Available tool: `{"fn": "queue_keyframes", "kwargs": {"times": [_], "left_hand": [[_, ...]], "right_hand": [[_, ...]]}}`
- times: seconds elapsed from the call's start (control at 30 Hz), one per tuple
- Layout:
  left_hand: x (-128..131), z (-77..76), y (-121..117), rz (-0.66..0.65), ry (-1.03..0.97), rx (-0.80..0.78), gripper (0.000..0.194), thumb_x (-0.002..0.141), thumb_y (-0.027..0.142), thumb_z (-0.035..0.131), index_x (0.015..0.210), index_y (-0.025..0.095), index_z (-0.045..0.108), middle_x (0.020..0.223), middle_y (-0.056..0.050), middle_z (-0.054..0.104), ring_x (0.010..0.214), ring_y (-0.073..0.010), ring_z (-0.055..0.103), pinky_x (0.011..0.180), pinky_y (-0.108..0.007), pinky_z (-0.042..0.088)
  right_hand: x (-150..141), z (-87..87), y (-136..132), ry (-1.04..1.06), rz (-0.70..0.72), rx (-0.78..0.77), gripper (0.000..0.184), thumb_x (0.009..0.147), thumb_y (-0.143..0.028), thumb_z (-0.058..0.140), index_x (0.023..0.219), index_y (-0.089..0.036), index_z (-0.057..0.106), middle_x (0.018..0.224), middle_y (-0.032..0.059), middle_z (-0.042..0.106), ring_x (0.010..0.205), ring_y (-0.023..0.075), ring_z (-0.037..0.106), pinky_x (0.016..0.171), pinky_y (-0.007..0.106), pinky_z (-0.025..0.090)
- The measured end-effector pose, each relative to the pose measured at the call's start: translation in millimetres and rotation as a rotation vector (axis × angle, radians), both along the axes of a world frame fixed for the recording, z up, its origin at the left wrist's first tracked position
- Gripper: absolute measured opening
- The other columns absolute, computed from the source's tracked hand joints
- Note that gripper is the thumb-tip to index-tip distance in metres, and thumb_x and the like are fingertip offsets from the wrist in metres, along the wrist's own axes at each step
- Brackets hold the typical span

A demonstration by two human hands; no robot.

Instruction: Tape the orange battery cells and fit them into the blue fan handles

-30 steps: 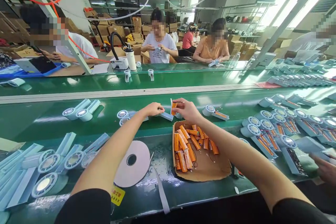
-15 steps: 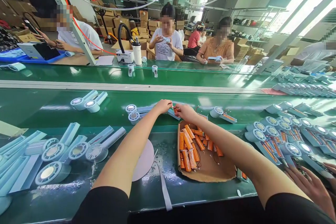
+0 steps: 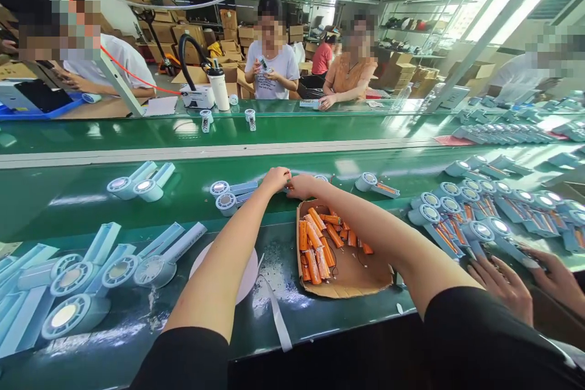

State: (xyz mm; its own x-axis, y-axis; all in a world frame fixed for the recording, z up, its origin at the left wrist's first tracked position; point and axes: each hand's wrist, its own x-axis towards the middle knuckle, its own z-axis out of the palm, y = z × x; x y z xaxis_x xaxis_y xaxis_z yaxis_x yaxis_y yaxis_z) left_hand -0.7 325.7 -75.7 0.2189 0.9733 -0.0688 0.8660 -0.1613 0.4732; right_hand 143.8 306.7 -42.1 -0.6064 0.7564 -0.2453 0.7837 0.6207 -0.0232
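Observation:
My left hand [image 3: 276,179] and my right hand [image 3: 302,186] meet over the green belt, both with fingers closed. A tiny red bit shows between the fingertips; the rest of what they hold is hidden. Just behind my right hand peeks the round head of a light-blue handheld fan housing [image 3: 322,178]. Left of my left hand lie two more light-blue fan housings [image 3: 227,202]. Below my right forearm sits a cardboard tray [image 3: 365,280] with several orange battery packs [image 3: 314,237], some with thin wires.
Many fan housings [image 3: 75,280] crowd the left bench. On the right, others hold orange batteries [image 3: 445,237], beside another person's hands [image 3: 503,283]. A pale round disc [image 3: 247,274] and grey strap [image 3: 276,311] lie in front. People sit across the belt [image 3: 183,134].
The view has shifted slightly to the right. My hands have drawn closer together, and the orange piece seen at my right fingertips is now hidden. Across the belt, a person has lowered a fan housing.

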Motion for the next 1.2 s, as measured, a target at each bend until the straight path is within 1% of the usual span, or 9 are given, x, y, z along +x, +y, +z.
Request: {"fn": "queue_keyframes", "kwargs": {"times": [0.13, 0.23, 0.33, 0.47, 0.63, 0.87, 0.97, 1.07, 1.2], "left_hand": [[4, 4.5, 0, -0.008, 0.010, 0.009, 0.032, 0.103, 0.042, 0.066, 0.125, 0.018, 0.069, 0.127, -0.009, 0.070, 0.110, -0.0225, 0.070, 0.096, -0.045, 0.061], [8, 0.3, 1, -0.010, -0.011, 0.015, 0.031, 0.104, 0.042, 0.066, 0.124, 0.019, 0.069, 0.128, -0.009, 0.070, 0.111, -0.0227, 0.069, 0.097, -0.045, 0.061], [13, -6.5, 5, -0.009, -0.048, 0.007, 0.032, 0.103, 0.043, 0.066, 0.123, 0.018, 0.070, 0.126, -0.009, 0.071, 0.110, -0.0228, 0.070, 0.097, -0.045, 0.061], [18, -11.8, 10, -0.012, -0.090, -0.005, 0.031, 0.103, 0.043, 0.066, 0.119, 0.017, 0.070, 0.122, -0.009, 0.072, 0.109, -0.0222, 0.070, 0.097, -0.045, 0.060], [22, -12.2, 10, -0.039, -0.091, -0.011, 0.031, 0.104, 0.045, 0.065, 0.115, 0.017, 0.071, 0.118, -0.008, 0.074, 0.106, -0.0215, 0.071, 0.098, -0.045, 0.060], [30, -8.7, 9, -0.049, -0.071, -0.004, 0.031, 0.104, 0.045, 0.064, 0.113, 0.017, 0.071, 0.114, -0.007, 0.074, 0.103, -0.0207, 0.071, 0.096, -0.044, 0.060], [33, -9.2, 10, -0.051, -0.076, 0.005, 0.030, 0.104, 0.045, 0.064, 0.112, 0.017, 0.071, 0.113, -0.007, 0.074, 0.103, -0.0206, 0.071, 0.096, -0.044, 0.060], [37, -9.7, 10, -0.052, -0.072, 0.014, 0.031, 0.104, 0.046, 0.064, 0.111, 0.017, 0.072, 0.113, -0.007, 0.074, 0.104, -0.0211, 0.071, 0.098, -0.045, 0.059], [41, -9.1, 10, -0.056, -0.065, 0.022, 0.030, 0.104, 0.045, 0.064, 0.111, 0.017, 0.072, 0.114, -0.007, 0.074, 0.107, -0.0215, 0.071, 0.100, -0.046, 0.058]], "right_hand": [[0, 9.9, 0, 0.018, -0.016, 0.054, 0.022, 0.094, -0.026, 0.067, 0.107, -0.023, 0.085, 0.112, 0.0144, 0.083, 0.101, 0.0296, 0.078, 0.084, 0.033, 0.057], [11, 16.0, 0, 0.037, -0.035, 0.075, 0.020, 0.089, -0.022, 0.071, 0.101, -0.021, 0.087, 0.104, 0.0156, 0.084, 0.097, 0.0307, 0.079, 0.082, 0.033, 0.057], [37, 20.1, -1, 0.073, -0.046, 0.086, 0.020, 0.090, -0.022, 0.070, 0.097, -0.023, 0.088, 0.100, 0.0116, 0.085, 0.100, 0.0302, 0.079, 0.086, 0.033, 0.057], [66, 16.8, -6, 0.154, -0.065, 0.091, 0.030, 0.101, -0.026, 0.058, 0.111, -0.027, 0.086, 0.117, 0.0042, 0.084, 0.109, 0.0243, 0.078, 0.095, 0.030, 0.055], [61, 5.2, -6, 0.224, -0.097, 0.081, 0.028, 0.101, -0.025, 0.059, 0.115, -0.024, 0.084, 0.114, 0.0052, 0.085, 0.107, 0.0244, 0.078, 0.092, 0.030, 0.054], [69, 7.7, -10, 0.229, -0.144, 0.088, 0.020, 0.100, -0.030, 0.066, 0.113, -0.022, 0.078, 0.104, 0.0070, 0.085, 0.100, 0.0244, 0.078, 0.083, 0.029, 0.052], [76, 11.4, -13, 0.224, -0.147, 0.086, 0.030, 0.102, -0.029, 0.062, 0.129, -0.023, 0.071, 0.104, 0.0051, 0.085, 0.100, 0.0237, 0.078, 0.084, 0.029, 0.052], [75, 18.2, -12, 0.077, -0.083, 0.108, 0.044, 0.104, -0.026, 0.053, 0.148, -0.024, 0.061, 0.108, 0.0048, 0.085, 0.103, 0.0235, 0.078, 0.087, 0.029, 0.052], [65, 27.2, -8, -0.166, 0.013, 0.113, 0.045, 0.102, -0.025, 0.049, 0.141, -0.029, 0.070, 0.123, 0.0098, 0.081, 0.112, 0.0284, 0.076, 0.086, 0.032, 0.054]]}}
